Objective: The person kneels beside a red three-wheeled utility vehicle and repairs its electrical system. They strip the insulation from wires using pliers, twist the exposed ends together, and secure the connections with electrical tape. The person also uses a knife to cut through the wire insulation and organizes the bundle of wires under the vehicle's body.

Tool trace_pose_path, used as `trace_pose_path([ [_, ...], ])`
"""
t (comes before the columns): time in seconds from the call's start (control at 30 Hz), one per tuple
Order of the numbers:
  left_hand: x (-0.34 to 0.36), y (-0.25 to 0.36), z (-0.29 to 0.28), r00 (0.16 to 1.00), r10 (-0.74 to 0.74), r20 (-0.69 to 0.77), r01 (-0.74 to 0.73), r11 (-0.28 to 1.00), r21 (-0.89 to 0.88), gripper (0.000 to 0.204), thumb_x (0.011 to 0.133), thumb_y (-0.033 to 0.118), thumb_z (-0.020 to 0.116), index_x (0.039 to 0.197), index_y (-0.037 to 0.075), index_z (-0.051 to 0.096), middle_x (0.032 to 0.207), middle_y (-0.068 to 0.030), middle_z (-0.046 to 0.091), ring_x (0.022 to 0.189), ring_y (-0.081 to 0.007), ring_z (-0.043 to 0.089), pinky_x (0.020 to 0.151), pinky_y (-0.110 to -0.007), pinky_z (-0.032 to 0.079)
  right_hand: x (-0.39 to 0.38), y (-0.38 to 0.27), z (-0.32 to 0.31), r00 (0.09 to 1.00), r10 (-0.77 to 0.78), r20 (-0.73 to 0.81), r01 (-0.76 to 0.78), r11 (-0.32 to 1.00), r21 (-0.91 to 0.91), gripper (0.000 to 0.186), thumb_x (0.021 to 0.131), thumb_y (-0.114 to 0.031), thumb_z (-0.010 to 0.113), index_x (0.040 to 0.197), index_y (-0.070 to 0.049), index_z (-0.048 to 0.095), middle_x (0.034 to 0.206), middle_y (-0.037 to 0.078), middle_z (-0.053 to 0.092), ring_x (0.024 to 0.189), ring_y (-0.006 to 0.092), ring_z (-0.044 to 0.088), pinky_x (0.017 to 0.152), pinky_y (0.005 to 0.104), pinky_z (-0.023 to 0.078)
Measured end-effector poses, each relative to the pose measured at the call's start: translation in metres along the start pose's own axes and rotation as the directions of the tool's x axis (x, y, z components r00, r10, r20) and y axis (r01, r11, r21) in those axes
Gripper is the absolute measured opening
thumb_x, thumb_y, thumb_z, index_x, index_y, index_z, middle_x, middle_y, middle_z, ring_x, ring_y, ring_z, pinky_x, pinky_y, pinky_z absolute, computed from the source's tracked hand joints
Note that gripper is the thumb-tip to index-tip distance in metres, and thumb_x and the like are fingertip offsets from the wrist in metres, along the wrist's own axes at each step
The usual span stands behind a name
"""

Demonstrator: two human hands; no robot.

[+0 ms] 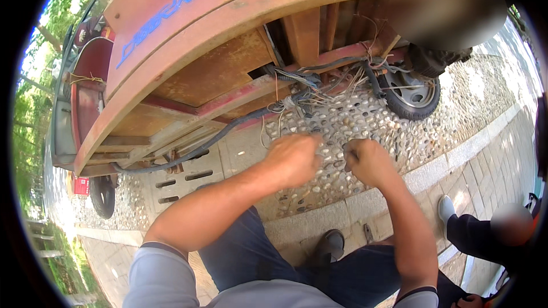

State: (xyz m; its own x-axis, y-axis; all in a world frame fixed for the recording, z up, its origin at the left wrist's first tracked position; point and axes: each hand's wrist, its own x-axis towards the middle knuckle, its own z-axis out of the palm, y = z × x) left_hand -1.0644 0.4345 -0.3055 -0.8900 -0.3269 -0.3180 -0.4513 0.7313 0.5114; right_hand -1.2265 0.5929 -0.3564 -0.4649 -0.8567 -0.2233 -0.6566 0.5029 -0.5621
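My left hand [293,160] is closed, its fingers curled and slightly blurred. Whatever it may grip is hidden. A short gap to the right, my right hand [368,161] is also closed, thumb and fingers pinched together. Something dark shows at its fingertips, too small to name. Both hands hover over the pebbled paving [319,179], below a bundle of loose wires [297,100] hanging from the underside of a rusty red vehicle [228,28]. A black sheathed cable [228,129] runs from that bundle along the frame to the left.
A small wheel [414,98] stands under the vehicle's right end, another wheel [103,197] at the left beside a red box [80,186]. A slotted drain cover [184,178] lies left of my hands. Another person's leg and shoe [446,209] are at the right, along the stone kerb.
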Motion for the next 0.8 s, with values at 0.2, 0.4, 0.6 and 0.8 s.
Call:
trace_pose_path([
  [0.2,0.004,-0.053,0.014,0.939,-0.239,0.246,0.210,0.968,0.137,0.076,0.091,0.031,0.068,0.150,-0.005,0.037,0.142,-0.0330,0.052,0.132,-0.0442,0.053,0.111,-0.046,0.043,0.019,0.020,0.033,0.995,0.055,0.087,-0.067,0.989,0.130,0.015,0.085,-0.012,0.060,0.085,-0.002,0.071,0.078,0.017,0.073,0.077,0.0324,0.072,0.075,0.0418,0.057],
  [0.4,-0.004,-0.054,0.010,0.929,-0.359,0.089,0.337,0.921,0.197,0.093,0.090,0.033,0.070,0.157,-0.007,0.020,0.159,-0.0336,0.028,0.147,-0.0515,0.030,0.121,-0.053,0.027,0.033,-0.013,0.036,0.969,0.097,0.229,-0.185,0.896,0.405,0.014,0.086,-0.008,0.058,0.085,0.004,0.065,0.073,0.015,0.073,0.076,0.0289,0.075,0.074,0.0384,0.058],
  [0.6,-0.033,-0.055,-0.002,0.952,-0.168,-0.258,0.250,0.910,0.332,0.091,0.087,0.029,0.073,0.154,-0.009,0.024,0.151,-0.0352,0.034,0.147,-0.0545,0.023,0.122,-0.060,0.020,0.046,-0.029,0.052,0.990,0.003,0.144,-0.090,0.791,0.605,0.012,0.089,-0.004,0.054,0.084,0.005,0.061,0.071,0.014,0.071,0.069,0.0181,0.070,0.064,0.0333,0.054],
  [0.8,-0.056,-0.037,-0.018,0.926,-0.008,-0.378,0.145,0.931,0.335,0.091,0.083,0.022,0.076,0.152,-0.011,0.027,0.148,-0.0360,0.036,0.145,-0.0540,0.026,0.120,-0.059,0.021,0.070,-0.062,0.067,0.998,-0.034,0.053,-0.038,0.340,0.940,0.010,0.089,-0.005,0.060,0.090,0.005,0.063,0.077,0.009,0.067,0.066,0.0163,0.061,0.062,0.0310,0.048],
])
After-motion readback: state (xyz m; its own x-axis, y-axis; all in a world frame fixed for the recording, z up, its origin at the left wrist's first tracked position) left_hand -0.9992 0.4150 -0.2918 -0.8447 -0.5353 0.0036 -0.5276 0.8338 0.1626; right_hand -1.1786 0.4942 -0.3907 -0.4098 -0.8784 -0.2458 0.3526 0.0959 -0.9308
